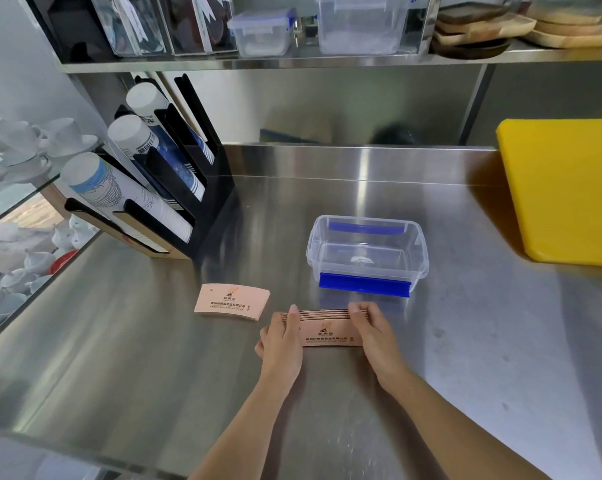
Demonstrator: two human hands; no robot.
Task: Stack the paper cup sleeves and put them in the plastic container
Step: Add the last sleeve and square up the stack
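Observation:
A stack of several flat pink paper cup sleeves (327, 329) stands on its long edge on the steel counter, held between both hands. My left hand (281, 341) grips its left end and my right hand (374, 336) grips its right end. To the left, a smaller pile of sleeves (232, 302) lies flat on the counter, untouched. Just behind the held stack sits the clear plastic container (419, 261) with blue clips, open and with no sleeves inside.
A black cup dispenser rack (209, 216) with paper cups stands at the back left. A yellow cutting board (566, 188) lies at the right. Glass shelves with white teacups (19, 147) are on the far left. A shelf overhead holds lidded plastic boxes (361, 26).

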